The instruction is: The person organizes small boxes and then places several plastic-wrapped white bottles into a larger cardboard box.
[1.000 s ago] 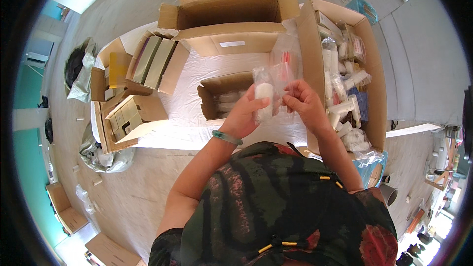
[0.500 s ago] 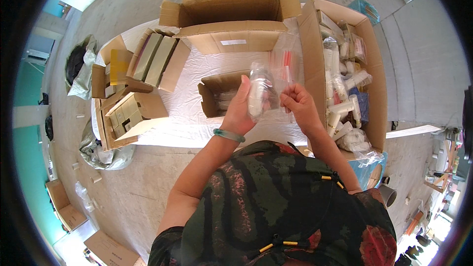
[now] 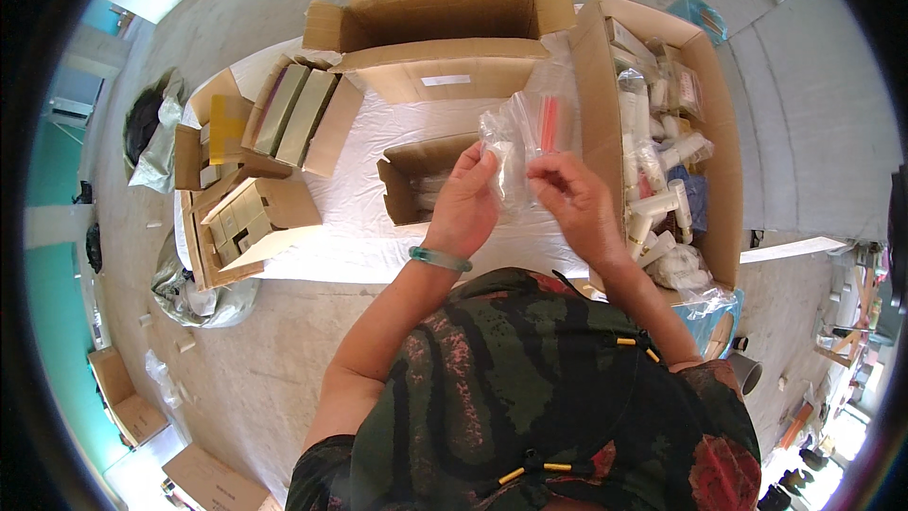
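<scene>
- Since before, you are lifting the bag (image 3: 525,147) higher, the white bottle gone from view.
- Your left hand (image 3: 465,203) is pinching its left edge.
- Your right hand (image 3: 567,203) is gripping its lower right, above the small box (image 3: 416,180) on the desk (image 3: 350,227).

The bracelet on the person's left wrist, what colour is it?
Pale green, a smooth bangle on the left wrist, seen best in the head view.

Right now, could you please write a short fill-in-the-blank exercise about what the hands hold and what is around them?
1. Both hands hold a clear plastic ____ with a red strip.
2. The left hand wears a green ____ at the wrist.
3. The small open box lies on a ____ cloth.
4. The box of white bottles stands on the person's ____ side.

Missing words: bag, bracelet, white, right
</scene>
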`<state>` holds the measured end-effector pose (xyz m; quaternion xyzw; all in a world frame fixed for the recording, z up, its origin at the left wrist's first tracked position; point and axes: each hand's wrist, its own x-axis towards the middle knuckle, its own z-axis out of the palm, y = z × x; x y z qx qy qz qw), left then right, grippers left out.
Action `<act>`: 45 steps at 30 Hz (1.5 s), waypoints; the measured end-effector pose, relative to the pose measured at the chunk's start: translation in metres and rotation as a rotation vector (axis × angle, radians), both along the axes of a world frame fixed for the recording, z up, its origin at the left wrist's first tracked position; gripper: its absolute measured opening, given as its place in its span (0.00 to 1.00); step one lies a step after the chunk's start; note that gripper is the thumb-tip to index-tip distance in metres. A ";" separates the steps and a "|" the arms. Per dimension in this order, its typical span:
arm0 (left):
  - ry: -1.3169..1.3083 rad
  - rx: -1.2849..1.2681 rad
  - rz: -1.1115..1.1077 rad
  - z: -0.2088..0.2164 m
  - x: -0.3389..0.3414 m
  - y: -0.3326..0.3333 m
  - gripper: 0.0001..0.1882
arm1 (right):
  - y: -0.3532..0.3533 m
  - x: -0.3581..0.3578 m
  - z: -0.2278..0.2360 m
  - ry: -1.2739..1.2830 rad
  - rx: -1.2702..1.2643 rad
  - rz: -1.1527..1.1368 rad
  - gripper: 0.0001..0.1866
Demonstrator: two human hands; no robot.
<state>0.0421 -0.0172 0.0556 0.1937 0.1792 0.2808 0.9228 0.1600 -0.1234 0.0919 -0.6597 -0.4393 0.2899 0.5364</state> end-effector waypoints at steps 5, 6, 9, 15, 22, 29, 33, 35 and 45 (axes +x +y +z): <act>-0.055 -0.100 -0.124 0.004 0.000 -0.001 0.13 | 0.007 -0.012 -0.009 0.186 -0.009 -0.049 0.16; -0.052 -0.083 -0.118 0.003 -0.001 -0.001 0.13 | 0.008 -0.012 -0.011 0.234 -0.016 -0.042 0.17; 0.022 -0.011 -0.080 0.002 -0.001 -0.003 0.14 | 0.008 -0.014 -0.019 0.262 -0.017 -0.055 0.18; 0.298 0.128 0.041 -0.003 -0.004 -0.001 0.15 | 0.011 -0.019 -0.012 0.043 -0.021 -0.082 0.19; 0.371 0.299 -0.043 0.007 -0.012 -0.010 0.14 | 0.013 -0.024 -0.003 -0.272 -0.030 -0.003 0.20; 0.243 0.222 0.008 -0.003 -0.018 -0.003 0.14 | 0.010 -0.022 -0.010 -0.106 0.006 -0.010 0.18; 0.149 0.118 -0.060 -0.011 -0.024 -0.002 0.14 | 0.008 -0.020 -0.014 -0.068 -0.056 0.019 0.18; 0.119 0.103 -0.070 -0.011 -0.024 -0.002 0.15 | 0.007 -0.020 -0.019 -0.001 -0.059 0.023 0.19; 0.267 0.153 -0.062 -0.020 -0.033 0.007 0.19 | 0.006 -0.015 -0.028 -0.124 -0.156 0.072 0.20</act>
